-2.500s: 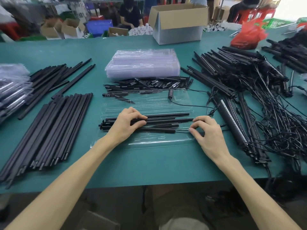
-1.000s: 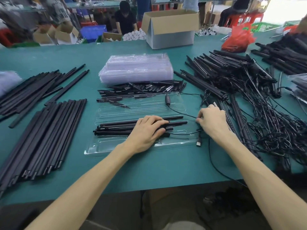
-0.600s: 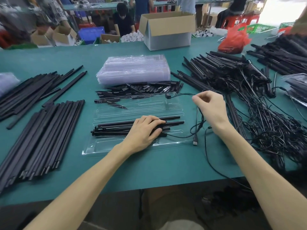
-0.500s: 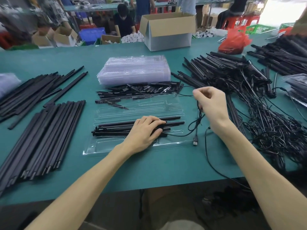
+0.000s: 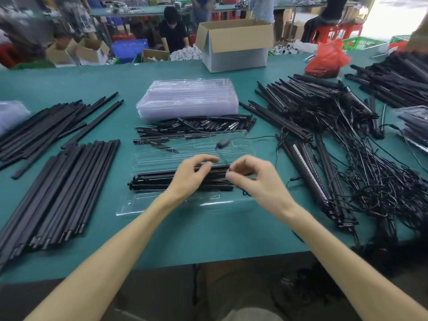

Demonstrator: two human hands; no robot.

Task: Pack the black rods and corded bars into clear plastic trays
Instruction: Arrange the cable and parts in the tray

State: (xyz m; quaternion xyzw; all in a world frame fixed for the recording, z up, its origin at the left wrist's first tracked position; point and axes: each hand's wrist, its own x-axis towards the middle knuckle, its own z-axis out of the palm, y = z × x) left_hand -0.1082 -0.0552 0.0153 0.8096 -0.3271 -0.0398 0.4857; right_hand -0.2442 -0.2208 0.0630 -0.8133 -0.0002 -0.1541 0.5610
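Hands (image 5: 193,176) (image 5: 256,184) pinching cord (image 5: 222,143), over rods (image 5: 157,181) in tray (image 5: 129,208)

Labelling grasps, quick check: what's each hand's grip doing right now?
Left hand: closed, pinching the cord.
Right hand: closed, pinching the same cord.

Glossy clear plastic tray (image 5: 162,206); matt black rods (image 5: 62,188); smooth green bench (image 5: 208,237); brown cardboard box (image 5: 236,38); shiny red plastic bag (image 5: 326,60).

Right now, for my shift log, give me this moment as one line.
stage: cord handled above tray | left hand: pinches cord | right hand: pinches cord | clear tray: holds black rods
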